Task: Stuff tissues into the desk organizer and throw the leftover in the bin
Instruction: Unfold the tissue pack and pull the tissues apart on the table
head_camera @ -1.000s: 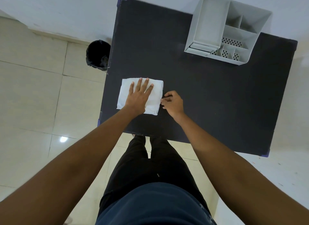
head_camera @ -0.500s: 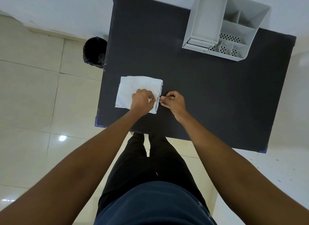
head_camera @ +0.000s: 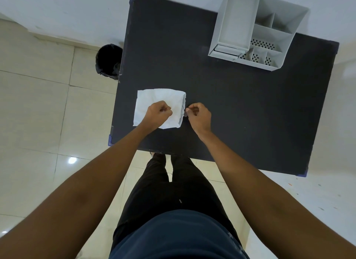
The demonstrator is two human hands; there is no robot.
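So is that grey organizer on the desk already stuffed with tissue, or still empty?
Empty, as far as shown: the organizer's compartments show bare grey floors and dotted holes. The tissue lies on the desk under both hands.

Black table (head_camera: 240, 108), glossy tiled floor (head_camera: 38, 114)

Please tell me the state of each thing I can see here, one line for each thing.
Tissue stack: lying flat on the table, top sheet wrinkled.
Left hand: closed, pinching the top tissue.
Right hand: closed, fingers at the stack's right edge.
Desk organizer: upright, visible compartments empty.
Bin: on the floor beside the table, open, black liner.
Table: dark.
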